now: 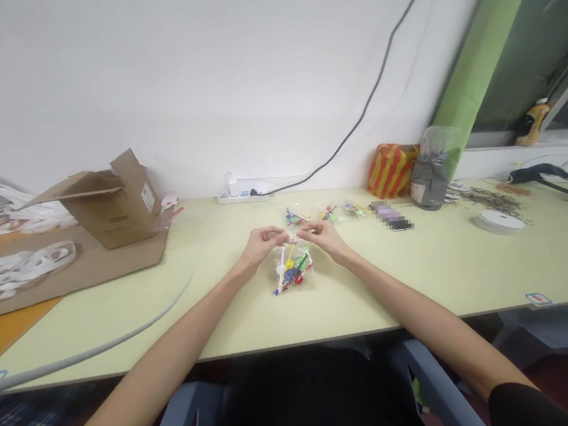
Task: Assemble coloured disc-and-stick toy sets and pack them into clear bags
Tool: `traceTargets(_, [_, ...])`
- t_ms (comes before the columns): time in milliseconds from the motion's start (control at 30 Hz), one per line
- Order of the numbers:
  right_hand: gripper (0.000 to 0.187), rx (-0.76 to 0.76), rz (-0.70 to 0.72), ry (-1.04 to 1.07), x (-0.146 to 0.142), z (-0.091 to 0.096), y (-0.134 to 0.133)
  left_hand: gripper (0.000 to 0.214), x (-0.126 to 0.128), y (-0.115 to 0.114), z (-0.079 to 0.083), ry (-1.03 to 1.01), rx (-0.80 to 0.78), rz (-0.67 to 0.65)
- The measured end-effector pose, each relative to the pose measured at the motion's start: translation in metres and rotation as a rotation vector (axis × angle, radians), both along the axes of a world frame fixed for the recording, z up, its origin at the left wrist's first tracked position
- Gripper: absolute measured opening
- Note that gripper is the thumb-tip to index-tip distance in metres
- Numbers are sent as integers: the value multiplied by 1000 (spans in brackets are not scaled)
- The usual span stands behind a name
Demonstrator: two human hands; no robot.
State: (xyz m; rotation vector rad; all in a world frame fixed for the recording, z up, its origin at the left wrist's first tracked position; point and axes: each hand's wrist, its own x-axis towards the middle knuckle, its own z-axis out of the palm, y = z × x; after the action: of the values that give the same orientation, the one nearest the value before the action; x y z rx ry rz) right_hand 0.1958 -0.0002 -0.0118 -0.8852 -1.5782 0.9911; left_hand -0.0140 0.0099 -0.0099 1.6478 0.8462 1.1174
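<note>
Pale yellow-green table (pixel 420 273) is running wide under a white wall. An open cardboard box (pixel 112 203) is lying on its side far left; a wrapped jar (pixel 429 179) is standing far right. Left hand (pixel 261 244) and right hand (pixel 324 236) are meeting mid-table, each pinching the top edge of a small clear bag (pixel 293 269); whether the bag is resting on the surface or hanging just above it, cannot tell. Coloured plastic pieces (pixel 296 265) are sitting inside it. Similar packets (pixel 327 212) are lying just behind the hands. Risk, as judged: both hands are gripping thin film only, so too sharp a pull could split it, scattering pieces.
</note>
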Motion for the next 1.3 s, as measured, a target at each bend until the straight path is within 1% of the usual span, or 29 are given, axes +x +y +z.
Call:
traceTargets(233, [35, 1, 9, -37, 8, 2, 5, 38, -1, 4, 0, -32, -1, -5])
traceTargets(433, [33, 1, -11, -39, 14, 1, 11, 40, -4, 5, 0, -33, 6, -8])
traceTargets(567, [32, 5, -11, -70, 18, 3, 12, 44, -5, 6, 0, -15, 21, -2])
traceTargets(700, [31, 29, -33, -95, 23, 6, 12, 43, -7, 7, 0, -17, 27, 7])
traceTargets(800, [32, 28, -64, -91, 25, 6, 13, 42, -8, 8, -1, -16, 23, 10])
traceTargets(1000, [31, 5, -52, -59, 27, 3, 17, 41, -9, 9, -2, -19, 26, 7])
traceTargets(1167, [28, 20, -30, -47, 27, 5, 15, 39, -9, 10, -3, -19, 23, 1])
traceTargets(1300, [28, 32, -47, -52, 26, 10, 10, 41, -9, 11, -4, -24, 7, 12])
